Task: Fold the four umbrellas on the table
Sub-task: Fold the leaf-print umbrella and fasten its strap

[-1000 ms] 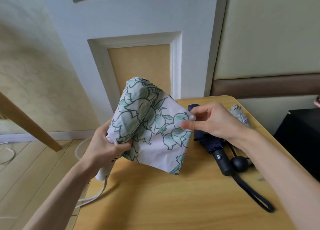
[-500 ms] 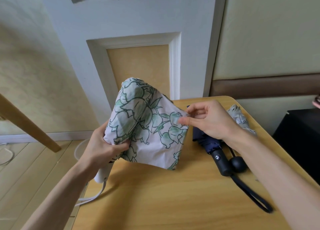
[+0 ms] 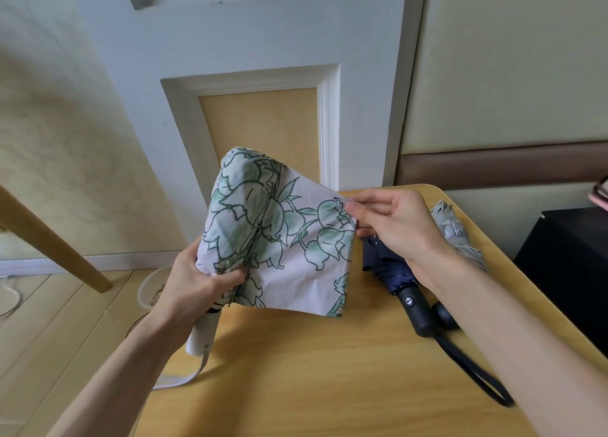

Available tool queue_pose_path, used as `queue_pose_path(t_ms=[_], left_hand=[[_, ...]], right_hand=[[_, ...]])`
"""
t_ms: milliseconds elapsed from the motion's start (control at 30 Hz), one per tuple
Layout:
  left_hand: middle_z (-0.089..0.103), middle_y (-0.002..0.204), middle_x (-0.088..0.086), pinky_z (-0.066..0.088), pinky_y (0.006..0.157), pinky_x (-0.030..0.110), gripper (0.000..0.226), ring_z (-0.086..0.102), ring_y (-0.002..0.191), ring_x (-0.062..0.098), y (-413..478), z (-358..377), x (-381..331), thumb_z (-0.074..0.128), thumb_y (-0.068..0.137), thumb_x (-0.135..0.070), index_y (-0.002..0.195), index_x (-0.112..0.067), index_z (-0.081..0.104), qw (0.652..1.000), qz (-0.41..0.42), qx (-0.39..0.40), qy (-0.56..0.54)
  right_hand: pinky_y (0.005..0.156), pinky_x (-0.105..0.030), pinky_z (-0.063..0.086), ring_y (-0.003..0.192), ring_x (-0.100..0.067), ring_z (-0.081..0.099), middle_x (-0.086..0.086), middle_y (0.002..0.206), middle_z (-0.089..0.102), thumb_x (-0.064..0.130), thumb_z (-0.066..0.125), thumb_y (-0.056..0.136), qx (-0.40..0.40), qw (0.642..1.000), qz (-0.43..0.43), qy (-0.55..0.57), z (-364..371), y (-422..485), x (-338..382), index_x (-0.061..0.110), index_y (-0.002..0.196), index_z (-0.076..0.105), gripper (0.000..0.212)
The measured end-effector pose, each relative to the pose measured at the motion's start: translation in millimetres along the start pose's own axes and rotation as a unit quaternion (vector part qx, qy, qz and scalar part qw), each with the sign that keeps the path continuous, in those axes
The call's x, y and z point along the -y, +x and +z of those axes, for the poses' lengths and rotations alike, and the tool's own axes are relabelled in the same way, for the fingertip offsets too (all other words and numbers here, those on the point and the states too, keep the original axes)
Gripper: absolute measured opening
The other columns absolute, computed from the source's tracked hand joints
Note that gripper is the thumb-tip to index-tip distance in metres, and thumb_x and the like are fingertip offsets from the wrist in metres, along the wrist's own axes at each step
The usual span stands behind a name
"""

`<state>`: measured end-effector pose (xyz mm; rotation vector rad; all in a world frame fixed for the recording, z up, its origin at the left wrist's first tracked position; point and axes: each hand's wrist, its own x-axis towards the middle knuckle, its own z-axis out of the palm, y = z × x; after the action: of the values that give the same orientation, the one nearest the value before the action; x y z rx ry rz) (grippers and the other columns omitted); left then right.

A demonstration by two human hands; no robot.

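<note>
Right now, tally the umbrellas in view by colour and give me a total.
Floral green-and-white umbrella: 1
Navy umbrella: 1
Grey umbrella: 1
Total: 3 in view.
The black knob beside the navy handle may belong to a fourth; cannot tell.

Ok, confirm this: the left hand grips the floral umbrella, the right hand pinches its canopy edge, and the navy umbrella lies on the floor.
Wrong at the end: the head view shows the navy umbrella lying on the wooden table. The rest stands: the left hand grips the floral umbrella and the right hand pinches its canopy edge.
</note>
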<state>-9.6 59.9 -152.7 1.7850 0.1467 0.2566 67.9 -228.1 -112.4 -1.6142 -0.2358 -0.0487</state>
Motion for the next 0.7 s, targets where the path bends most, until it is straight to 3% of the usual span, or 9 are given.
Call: queue_pose_path(t_ms=[200,333,467,533,600,633,700], left_hand=[[0.078,0.095,0.011,0.057,0.074,0.044,0.033,0.069,0.078,0.022,-2.7,8.4,-1.0,0.078,0.065,-0.015,0.091,-0.035,0.074,1.0,-0.004,-0.011,-0.008],[0.079,0.094,0.008,0.059,0.076,0.046,0.034,0.071,0.079,0.023,-6.3,7.7,-3.6,0.078,0.064,-0.015,0.091,-0.036,0.074,1.0,-0.001,-0.012,-0.005],[0.079,0.095,0.009,0.059,0.075,0.044,0.036,0.071,0.08,0.024,-8.5,10.4,-3.7,0.079,0.064,-0.015,0.097,-0.028,0.074,1.0,-0.002,-0.013,-0.015],[0.079,0.093,0.008,0.059,0.071,0.039,0.039,0.071,0.078,0.021,-10.5,13.1,-3.3,0.078,0.064,-0.015,0.101,-0.022,0.073,1.0,-0.006,-0.017,-0.021],[0.079,0.092,0.008,0.059,0.071,0.038,0.04,0.07,0.077,0.02,-10.8,13.3,-2.3,0.077,0.063,-0.015,0.103,-0.018,0.071,0.999,-0.011,-0.029,-0.029],[0.078,0.092,0.009,0.058,0.072,0.04,0.04,0.069,0.076,0.02,-10.1,12.5,-1.7,0.077,0.063,-0.015,0.103,-0.017,0.071,0.999,-0.013,-0.039,-0.033],[0.076,0.092,0.013,0.056,0.073,0.041,0.039,0.067,0.074,0.021,-8.4,12.2,-0.3,0.077,0.062,-0.016,0.101,-0.017,0.071,0.998,-0.015,-0.056,-0.038]], right_hand=[[0.08,-0.013,0.056,0.094,-0.004,0.076,0.005,0.097,0.082,0.022,0.075,0.099,-0.041,0.999,-0.009,0.03,10.6,-3.0,0.4,0.028,0.118,0.073,0.021],[0.097,-0.037,0.061,0.099,-0.011,0.078,0.004,0.098,0.082,0.027,0.081,0.092,-0.059,0.995,0.046,0.067,10.5,-3.2,-3.5,0.016,0.108,0.079,0.019],[0.091,-0.03,0.061,0.097,-0.008,0.077,0.006,0.098,0.082,0.028,0.076,0.097,-0.099,0.991,0.036,0.078,16.8,-5.1,-5.2,0.016,0.108,0.079,0.017],[0.094,-0.033,0.06,0.102,-0.011,0.077,0.005,0.105,0.082,0.038,0.071,0.1,-0.041,0.988,0.082,0.125,18.6,-5.1,-4.0,0.018,0.112,0.078,0.025],[0.095,-0.038,0.06,0.102,-0.014,0.077,0.004,0.106,0.082,0.043,0.073,0.098,0.034,0.989,0.113,0.088,16.6,-6.8,-5.4,0.018,0.111,0.079,0.029],[0.091,-0.037,0.061,0.095,-0.014,0.078,0.002,0.1,0.082,0.038,0.075,0.097,0.038,0.993,0.1,0.045,16.2,-6.8,-6.3,0.017,0.106,0.08,0.023],[0.066,-0.025,0.059,0.069,-0.009,0.072,-0.002,0.087,0.082,0.025,0.075,0.098,-0.007,0.998,0.057,-0.008,17.3,-7.3,-6.2,0.014,0.095,0.078,0.011]])
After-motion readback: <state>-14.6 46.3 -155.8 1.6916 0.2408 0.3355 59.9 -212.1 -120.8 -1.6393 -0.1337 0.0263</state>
